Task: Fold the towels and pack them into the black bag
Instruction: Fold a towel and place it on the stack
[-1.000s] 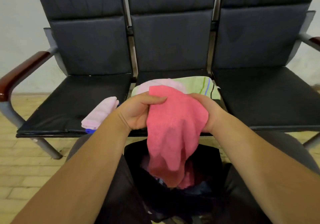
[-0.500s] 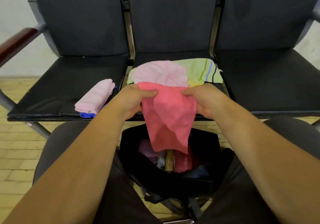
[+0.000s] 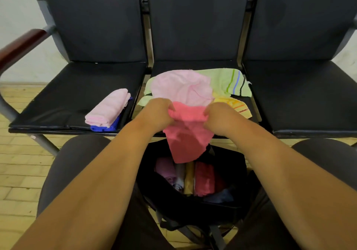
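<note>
Left hand: pinching coral towel, top-left edge.
Right hand: pinching top-right edge.
Black bag: open below, rolled towels inside.

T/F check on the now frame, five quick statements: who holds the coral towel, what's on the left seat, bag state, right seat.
1. Both hands grip the coral towel: left hand, right hand. True.
2. The coral towel lies flat on the middle seat. False: it hangs from the hands above the black bag.
3. A folded pink towel sits on a blue towel on the left seat. True.
4. The black bag is zipped shut. False: it is open, with rolled towels showing inside.
5. The green striped towel lies on the right seat. False: it is on the middle seat.
</note>
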A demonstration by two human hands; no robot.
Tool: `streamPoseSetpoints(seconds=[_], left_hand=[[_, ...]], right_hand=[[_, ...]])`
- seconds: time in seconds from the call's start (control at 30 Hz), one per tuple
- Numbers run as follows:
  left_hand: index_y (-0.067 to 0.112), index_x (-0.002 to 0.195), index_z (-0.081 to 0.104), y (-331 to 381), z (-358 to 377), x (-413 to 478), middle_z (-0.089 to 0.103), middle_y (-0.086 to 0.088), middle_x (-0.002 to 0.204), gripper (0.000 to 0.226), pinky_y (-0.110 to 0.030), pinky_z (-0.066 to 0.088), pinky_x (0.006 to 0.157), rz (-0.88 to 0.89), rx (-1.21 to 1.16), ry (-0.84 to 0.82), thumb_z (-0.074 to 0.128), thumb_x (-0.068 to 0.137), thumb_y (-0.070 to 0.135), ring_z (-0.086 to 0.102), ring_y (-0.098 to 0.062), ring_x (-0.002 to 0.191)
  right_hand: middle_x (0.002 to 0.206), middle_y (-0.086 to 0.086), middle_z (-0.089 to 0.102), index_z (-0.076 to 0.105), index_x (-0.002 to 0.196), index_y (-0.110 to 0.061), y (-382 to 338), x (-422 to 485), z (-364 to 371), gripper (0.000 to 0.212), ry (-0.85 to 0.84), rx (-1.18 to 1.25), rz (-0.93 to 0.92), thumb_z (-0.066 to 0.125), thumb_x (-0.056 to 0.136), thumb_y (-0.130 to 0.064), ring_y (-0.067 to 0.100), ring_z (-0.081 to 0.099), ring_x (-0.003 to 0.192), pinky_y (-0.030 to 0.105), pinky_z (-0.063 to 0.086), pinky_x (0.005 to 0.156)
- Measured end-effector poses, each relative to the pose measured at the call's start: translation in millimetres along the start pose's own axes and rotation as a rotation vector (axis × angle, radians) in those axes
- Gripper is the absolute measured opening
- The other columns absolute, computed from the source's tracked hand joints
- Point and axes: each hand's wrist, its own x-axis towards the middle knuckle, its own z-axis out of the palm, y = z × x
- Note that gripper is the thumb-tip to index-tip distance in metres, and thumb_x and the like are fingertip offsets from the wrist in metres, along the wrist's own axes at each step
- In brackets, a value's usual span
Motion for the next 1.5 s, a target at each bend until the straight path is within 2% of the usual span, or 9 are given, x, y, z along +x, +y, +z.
streamPoseSetpoints(seconds=[0.07, 0.13, 0.33, 0.53, 0.7, 0.9, 1.1, 1.3, 1.5], left_hand=[[0.015, 0.106, 0.078, 0.0, 12.8, -2.8, 0.074, -0.005, 0.100, 0.026, -0.031, 0.053, 0.073, -0.019, 0.092, -0.254, 0.086, 0.083, 0.023, 0.070, -0.028, 0.093], [0.018, 0.119, 0.076, -0.5, 21.3, -9.1, 0.076, -0.004, 0.104, 0.046, -0.032, 0.059, 0.076, -0.022, 0.096, -0.506, 0.093, 0.078, 0.031, 0.072, -0.023, 0.085], [0.013, 0.147, 0.059, 4.9, 39.9, -25.2, 0.079, -0.010, 0.116, 0.078, -0.038, 0.062, 0.100, -0.143, -0.078, -0.975, 0.096, 0.080, 0.026, 0.080, -0.022, 0.100], [0.006, 0.129, 0.064, 9.6, 37.6, -37.7, 0.079, -0.001, 0.088, 0.036, -0.036, 0.059, 0.098, -0.198, -0.195, -1.270, 0.079, 0.096, 0.008, 0.074, -0.013, 0.086], [0.006, 0.121, 0.074, 1.5, 36.8, -31.7, 0.079, -0.011, 0.112, 0.038, -0.035, 0.063, 0.097, -0.145, -0.181, -1.059, 0.088, 0.089, 0.020, 0.078, -0.021, 0.102], [0.020, 0.104, 0.084, -15.3, 19.2, -10.8, 0.078, 0.000, 0.093, 0.023, -0.033, 0.067, 0.082, -0.149, -0.411, -0.486, 0.092, 0.084, 0.028, 0.076, -0.012, 0.081], [0.026, 0.109, 0.085, -26.7, 3.1, 2.7, 0.080, 0.001, 0.100, 0.024, -0.042, 0.065, 0.091, -0.181, -0.540, -0.085, 0.087, 0.085, 0.022, 0.077, -0.022, 0.097], [0.029, 0.103, 0.081, -18.9, 4.1, 8.2, 0.077, 0.005, 0.096, 0.017, -0.016, 0.048, 0.063, -0.159, -0.320, 0.184, 0.081, 0.089, 0.020, 0.067, -0.008, 0.077], [0.029, 0.089, 0.076, -16.2, 5.2, 13.8, 0.073, 0.007, 0.077, 0.006, -0.029, 0.063, 0.064, -0.186, -0.363, 0.359, 0.082, 0.088, 0.027, 0.071, -0.012, 0.067]], right_hand=[[0.074, 0.005, 0.057, 0.057, 0.072, -0.012, 0.2, -2.2, 9.9, 0.028, -0.242, -0.141, 0.003, 0.070, 0.096, -0.020, 0.030, 0.062, 0.078, 0.026, 0.045, 0.056], [0.073, 0.010, 0.069, 0.067, 0.078, -0.009, 2.8, -8.4, 18.1, 0.026, -0.459, -0.144, 0.009, 0.080, 0.090, -0.027, 0.027, 0.073, 0.066, 0.036, 0.063, 0.067], [0.136, 0.035, 0.062, 0.058, 0.139, 0.009, 0.1, -21.9, 40.0, 0.067, -0.953, 0.017, 0.099, 0.088, 0.089, -0.025, 0.042, 0.078, 0.100, 0.050, 0.063, 0.095], [0.106, 0.026, 0.073, 0.070, 0.117, 0.004, 0.6, -24.8, 47.3, 0.027, -1.150, 0.171, 0.168, 0.079, 0.095, -0.010, 0.037, 0.073, 0.094, 0.045, 0.065, 0.083], [0.118, 0.030, 0.074, 0.069, 0.122, 0.006, 1.2, -19.4, 43.4, 0.039, -1.015, 0.170, 0.159, 0.082, 0.094, -0.019, 0.039, 0.075, 0.111, 0.050, 0.061, 0.101], [0.098, 0.013, 0.077, 0.078, 0.098, 0.000, 22.0, -3.0, 7.7, 0.030, -0.476, 0.358, 0.105, 0.087, 0.087, -0.027, 0.028, 0.081, 0.088, 0.041, 0.067, 0.084], [0.100, 0.014, 0.082, 0.080, 0.108, -0.001, 36.9, 2.9, -13.8, 0.027, -0.222, 0.746, 0.106, 0.079, 0.096, -0.025, 0.024, 0.081, 0.095, 0.038, 0.065, 0.090], [0.104, -0.008, 0.077, 0.081, 0.116, -0.026, 37.5, 9.0, -14.4, 0.032, 0.162, 0.587, 0.038, 0.071, 0.093, -0.007, 0.016, 0.073, 0.101, 0.038, 0.063, 0.093], [0.100, -0.005, 0.077, 0.080, 0.106, -0.026, 35.6, 10.1, -18.0, 0.017, 0.335, 0.490, 0.051, 0.066, 0.098, -0.020, 0.017, 0.070, 0.098, 0.028, 0.051, 0.081]])
